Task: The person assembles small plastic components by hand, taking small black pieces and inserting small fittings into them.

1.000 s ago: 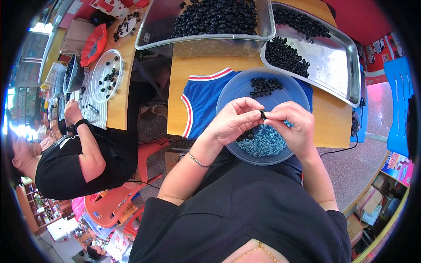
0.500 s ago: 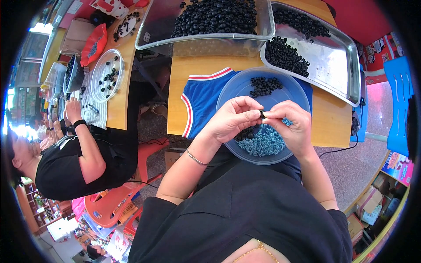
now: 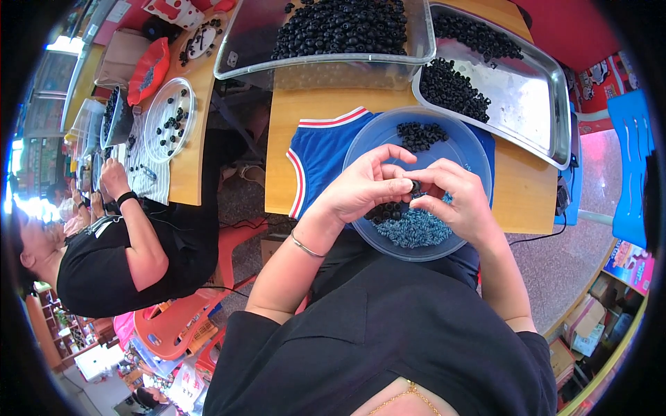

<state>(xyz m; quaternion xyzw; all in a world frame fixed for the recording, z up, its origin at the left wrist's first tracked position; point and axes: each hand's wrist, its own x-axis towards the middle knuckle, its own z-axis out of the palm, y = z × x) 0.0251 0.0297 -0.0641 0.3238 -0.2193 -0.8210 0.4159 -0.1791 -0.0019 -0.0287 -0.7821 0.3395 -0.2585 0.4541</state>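
Over a round blue-tinted plastic basin (image 3: 356, 142), both hands meet around a small black round part (image 3: 416, 186). My left hand (image 3: 370, 184) pinches this part between thumb and forefinger. My right hand (image 3: 454, 196) is beside it, with thumb and forefinger apart and the forefinger close against the part. Whether the right hand touches it is hard to tell. Beneath the hands lies a heap of small teal pieces (image 3: 416, 227) that look like coiled springs. Black round parts (image 3: 388, 211) sit by the heap, partly hidden by the left hand. Another cluster of black parts (image 3: 422, 134) lies at the basin's far side.
A clear bin (image 3: 326, 68) heaped with black beads stands at the back. To its right, a metal tray (image 3: 527, 90) holds black pieces. Blue cloth (image 3: 326, 149) lies under the basin on the table (image 3: 291, 104). A person (image 3: 125, 243) works at the left table.
My right thumb and forefinger have parted from their pinch, and the hand has shifted slightly down. The left hand still holds the black part, which now shows more.
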